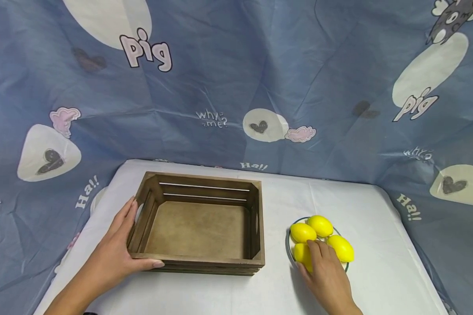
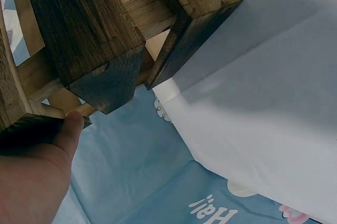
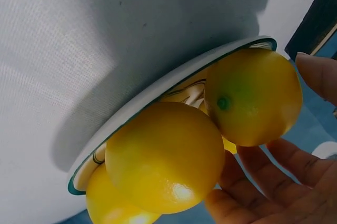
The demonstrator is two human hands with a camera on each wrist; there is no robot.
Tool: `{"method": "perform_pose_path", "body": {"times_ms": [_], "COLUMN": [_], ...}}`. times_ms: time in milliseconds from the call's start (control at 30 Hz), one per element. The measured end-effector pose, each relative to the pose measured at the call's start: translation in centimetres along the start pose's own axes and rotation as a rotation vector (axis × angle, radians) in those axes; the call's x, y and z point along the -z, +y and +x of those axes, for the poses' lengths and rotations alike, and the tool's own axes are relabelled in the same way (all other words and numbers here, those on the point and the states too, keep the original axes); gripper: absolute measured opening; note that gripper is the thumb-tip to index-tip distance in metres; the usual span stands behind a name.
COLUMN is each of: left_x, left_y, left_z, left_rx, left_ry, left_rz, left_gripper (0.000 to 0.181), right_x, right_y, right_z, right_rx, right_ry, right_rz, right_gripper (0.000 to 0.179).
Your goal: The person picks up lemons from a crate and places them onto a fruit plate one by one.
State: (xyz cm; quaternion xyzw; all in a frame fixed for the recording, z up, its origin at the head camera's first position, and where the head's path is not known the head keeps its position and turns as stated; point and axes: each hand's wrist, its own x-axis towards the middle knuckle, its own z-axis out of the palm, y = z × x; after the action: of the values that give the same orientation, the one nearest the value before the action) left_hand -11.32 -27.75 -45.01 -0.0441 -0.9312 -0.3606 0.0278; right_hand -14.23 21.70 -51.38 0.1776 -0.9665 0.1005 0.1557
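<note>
A brown slatted wooden crate [image 1: 205,262] stands on the white table. My left hand [image 1: 112,256] holds its near left corner, with the thumb along the front rim and the fingers against the left side. In the left wrist view the thumb [image 2: 71,134] touches a board's edge. My right hand [image 1: 327,275] is over a plate [image 1: 288,245] of several yellow lemons. Its fingers curl about the near left lemon [image 3: 258,97], with the thumb close to the opposite side. Another large lemon [image 3: 166,155] lies beside it, just off the fingertips.
White cloth covers the table [image 1: 276,288]. A blue printed sheet [image 1: 220,87] hangs behind and down the sides. Between the crate and the plate lies a stretch of white cloth. Further lemons [image 1: 320,226] sit at the far and right sides of the plate.
</note>
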Motion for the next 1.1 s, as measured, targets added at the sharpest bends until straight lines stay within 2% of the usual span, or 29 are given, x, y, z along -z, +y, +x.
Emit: {"method": "perform_pose_path", "body": {"times_ms": [233, 433, 600, 733, 800, 933, 1000, 1100], "left_x": [0.2, 0.5, 0.9, 2.1, 3.0, 4.4, 4.8, 4.9], "left_y": [-0.2, -0.6, -0.5, -0.9, -1.4, -2.5, -3.2, -4.4], "left_z": [0.1, -0.1, 0.0, -0.4, -0.8, -1.7, -2.0, -2.5], "left_rx": [0.008, 0.032, 0.035, 0.057, 0.062, 0.032, -0.001, -0.048], "left_ry": [-0.014, -0.031, -0.043, -0.053, -0.024, 0.090, 0.140, 0.173], "left_rz": [0.003, 0.092, 0.126, 0.128, 0.127, 0.140, 0.157, 0.196], "left_gripper": [0.151, 0.151, 0.149, 0.140, 0.131, 0.113, 0.107, 0.106], "right_x": [0.9, 2.0, 3.1, 4.1, 4.6, 5.7, 6.1, 6.7], "right_y": [-0.3, -0.3, 0.5, 1.2, 1.6, 2.7, 3.3, 4.2], "right_z": [0.2, 0.8, 0.9, 1.0, 1.0, 0.9, 0.7, 0.3], "right_rx": [-0.054, -0.121, -0.089, -0.063, -0.066, -0.077, -0.074, -0.071], "right_ry": [0.012, -0.029, 0.026, 0.060, 0.060, 0.063, 0.078, 0.093], "right_rz": [0.052, 0.132, 0.168, 0.151, 0.133, 0.120, 0.121, 0.122], "right_gripper": [0.066, 0.056, 0.039, 0.028, 0.025, 0.022, 0.022, 0.024]}}
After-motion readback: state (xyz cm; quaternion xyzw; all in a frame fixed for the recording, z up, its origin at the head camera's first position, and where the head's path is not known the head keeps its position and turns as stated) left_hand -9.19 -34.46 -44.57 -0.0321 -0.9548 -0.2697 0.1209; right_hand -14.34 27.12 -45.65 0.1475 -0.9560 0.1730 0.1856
